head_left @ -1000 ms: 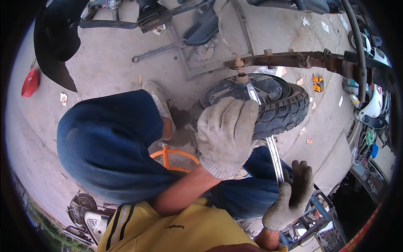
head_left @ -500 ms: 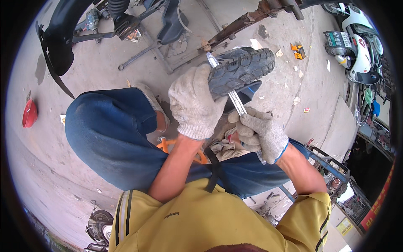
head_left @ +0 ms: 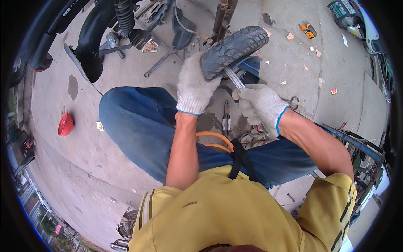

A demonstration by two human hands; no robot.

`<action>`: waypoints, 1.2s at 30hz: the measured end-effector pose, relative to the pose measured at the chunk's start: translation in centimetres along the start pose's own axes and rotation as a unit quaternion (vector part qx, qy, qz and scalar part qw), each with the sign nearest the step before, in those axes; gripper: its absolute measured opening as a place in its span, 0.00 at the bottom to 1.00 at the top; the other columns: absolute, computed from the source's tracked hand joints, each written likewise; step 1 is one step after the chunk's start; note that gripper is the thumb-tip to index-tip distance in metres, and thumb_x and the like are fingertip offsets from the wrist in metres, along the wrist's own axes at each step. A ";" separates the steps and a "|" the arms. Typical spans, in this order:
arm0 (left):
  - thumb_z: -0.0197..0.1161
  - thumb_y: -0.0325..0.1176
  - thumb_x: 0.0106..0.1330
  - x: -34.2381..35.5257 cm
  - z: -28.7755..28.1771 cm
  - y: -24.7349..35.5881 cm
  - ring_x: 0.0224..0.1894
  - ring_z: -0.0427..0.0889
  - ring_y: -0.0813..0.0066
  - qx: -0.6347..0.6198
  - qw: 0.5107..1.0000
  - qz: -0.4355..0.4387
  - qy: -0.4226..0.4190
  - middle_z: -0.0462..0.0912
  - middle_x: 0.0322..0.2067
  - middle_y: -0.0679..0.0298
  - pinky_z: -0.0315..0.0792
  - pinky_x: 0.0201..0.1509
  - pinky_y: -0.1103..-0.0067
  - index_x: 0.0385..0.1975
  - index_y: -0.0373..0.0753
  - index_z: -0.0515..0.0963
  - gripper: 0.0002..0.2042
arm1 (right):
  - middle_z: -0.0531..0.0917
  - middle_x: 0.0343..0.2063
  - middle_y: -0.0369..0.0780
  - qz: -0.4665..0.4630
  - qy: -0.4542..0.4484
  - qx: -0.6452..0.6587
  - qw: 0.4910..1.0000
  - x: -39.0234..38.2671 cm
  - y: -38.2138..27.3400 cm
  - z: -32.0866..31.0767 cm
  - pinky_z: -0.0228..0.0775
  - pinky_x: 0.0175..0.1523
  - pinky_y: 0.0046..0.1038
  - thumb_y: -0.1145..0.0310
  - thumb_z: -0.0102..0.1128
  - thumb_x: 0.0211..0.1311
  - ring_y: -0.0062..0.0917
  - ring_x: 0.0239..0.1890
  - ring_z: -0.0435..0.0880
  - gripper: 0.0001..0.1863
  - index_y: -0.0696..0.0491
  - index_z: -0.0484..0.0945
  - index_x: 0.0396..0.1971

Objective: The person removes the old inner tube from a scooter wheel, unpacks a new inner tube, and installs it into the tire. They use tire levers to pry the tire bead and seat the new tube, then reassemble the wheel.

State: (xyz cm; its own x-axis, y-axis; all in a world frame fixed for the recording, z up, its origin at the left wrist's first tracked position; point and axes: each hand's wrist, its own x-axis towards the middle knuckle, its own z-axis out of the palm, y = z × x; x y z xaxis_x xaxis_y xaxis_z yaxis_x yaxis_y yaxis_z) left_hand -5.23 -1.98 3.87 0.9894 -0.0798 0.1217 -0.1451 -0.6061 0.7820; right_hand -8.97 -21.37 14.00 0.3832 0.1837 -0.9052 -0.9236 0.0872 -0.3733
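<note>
A black treaded tyre (head_left: pixel 237 48) stands tilted in front of me, between my knees. My left hand (head_left: pixel 195 84), in a pale knitted glove, is closed on its left end, with fingers partly hidden behind it. In my right hand (head_left: pixel 261 103), gloved alike with a blue cuff edge, I grip a flat silver tyre lever (head_left: pixel 233 77). The lever's far end goes in at the tyre's lower edge; its tip is hidden. A dark piece with a blue stripe (head_left: pixel 247 66) shows below the tyre, right of the lever.
Pliers (head_left: pixel 226 119) lie on the floor between my legs, near an orange curved frame (head_left: pixel 216 136). A rusty metal post (head_left: pixel 222 19) rises behind the tyre. Black vehicle parts with a spring (head_left: pixel 124 14) hang at upper left. A red bowl (head_left: pixel 66 124) sits far left.
My view has turned, so the surroundings have shifted. The right hand still holds the lever at the tyre. A silver end seen earlier by my left fingers no longer shows; pliers have come into view.
</note>
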 end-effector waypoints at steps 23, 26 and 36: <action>0.84 0.46 0.49 -0.1 -1.2 0.7 0.59 0.81 0.46 0.022 1.000 -0.008 0.003 0.82 0.54 0.45 0.75 0.64 0.61 0.62 0.32 0.75 0.41 | 0.60 0.17 0.24 -0.042 0.061 -0.001 0.997 -12.5 12.1 -6.5 0.44 0.16 0.18 0.57 0.55 0.82 0.08 0.13 0.54 0.13 0.51 0.74 0.41; 0.83 0.53 0.48 1.3 -0.5 1.5 0.57 0.83 0.47 0.049 0.998 0.028 -0.039 0.84 0.52 0.46 0.76 0.63 0.62 0.62 0.32 0.76 0.44 | 0.67 0.20 0.29 -0.017 0.105 0.104 0.989 -6.9 13.7 -5.8 0.51 0.18 0.21 0.65 0.50 0.81 0.15 0.15 0.62 0.08 0.53 0.75 0.45; 0.76 0.57 0.59 1.4 0.1 2.6 0.49 0.87 0.44 0.036 0.999 0.010 -0.001 0.87 0.43 0.39 0.78 0.55 0.62 0.53 0.28 0.81 0.36 | 0.77 0.63 0.55 -0.179 0.321 -0.407 0.836 13.0 19.3 -7.8 0.73 0.67 0.49 0.51 0.64 0.63 0.55 0.63 0.79 0.36 0.51 0.72 0.69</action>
State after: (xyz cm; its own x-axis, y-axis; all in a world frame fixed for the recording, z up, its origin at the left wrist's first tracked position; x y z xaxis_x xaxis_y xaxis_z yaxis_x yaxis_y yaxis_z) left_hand -4.21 -3.71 6.04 0.9864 -0.0944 0.1348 -0.1634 -0.6602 0.7331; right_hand -21.91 -24.91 -6.61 0.7938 -0.2970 -0.5307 -0.5517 -0.7190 -0.4227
